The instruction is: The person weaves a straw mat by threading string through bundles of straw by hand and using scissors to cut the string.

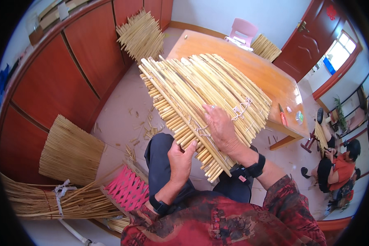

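Observation:
A mat of straw-coloured plant stalks point(211, 88), tied in rows with white string, lies tilted over my knees and against the table's near edge. At its near left side the stalk ends stick out in a second layer below the top one. My left hand point(181, 160) is closed on these ends, thumb on top and the other fingers mostly hidden. On the upper face my right hand point(221, 128) rests with its fingers stretched over the stalks. Loose string ends point(242, 109) form a knotted tangle just beyond it.
Red pliers point(283, 115) and a small green-white box point(299, 117) sit on the wooden table point(289, 88). Finished-looking mats lean by the red cabinets point(49, 78). A stalk bundle point(49, 201) lies left. Cut pieces litter the floor. A person point(340, 170) sits at right.

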`<move>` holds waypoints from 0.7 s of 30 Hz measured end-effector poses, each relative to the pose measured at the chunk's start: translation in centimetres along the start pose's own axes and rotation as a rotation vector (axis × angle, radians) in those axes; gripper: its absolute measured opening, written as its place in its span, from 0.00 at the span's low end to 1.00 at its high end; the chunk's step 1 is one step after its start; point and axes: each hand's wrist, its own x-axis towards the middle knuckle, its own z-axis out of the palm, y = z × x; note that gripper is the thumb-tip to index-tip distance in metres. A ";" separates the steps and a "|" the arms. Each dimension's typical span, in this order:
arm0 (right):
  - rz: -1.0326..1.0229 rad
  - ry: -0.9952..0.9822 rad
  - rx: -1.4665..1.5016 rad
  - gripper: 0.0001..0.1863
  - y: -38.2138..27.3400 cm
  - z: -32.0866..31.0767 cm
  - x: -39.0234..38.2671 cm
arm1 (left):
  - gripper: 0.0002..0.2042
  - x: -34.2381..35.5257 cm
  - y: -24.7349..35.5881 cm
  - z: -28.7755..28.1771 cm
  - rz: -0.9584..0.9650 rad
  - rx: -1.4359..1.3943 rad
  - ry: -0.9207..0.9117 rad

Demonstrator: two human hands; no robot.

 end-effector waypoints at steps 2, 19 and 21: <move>-0.002 0.114 -0.011 0.18 -0.5 -0.2 -0.6 | 0.12 0.1 0.9 0.9 0.050 0.027 -0.013; 0.019 0.645 1.008 0.23 1.0 -3.6 0.8 | 0.14 1.9 11.5 9.4 1.288 1.060 -0.417; 0.107 0.507 0.689 0.21 3.0 -2.5 -1.9 | 0.13 1.3 9.8 8.2 1.284 1.148 -0.458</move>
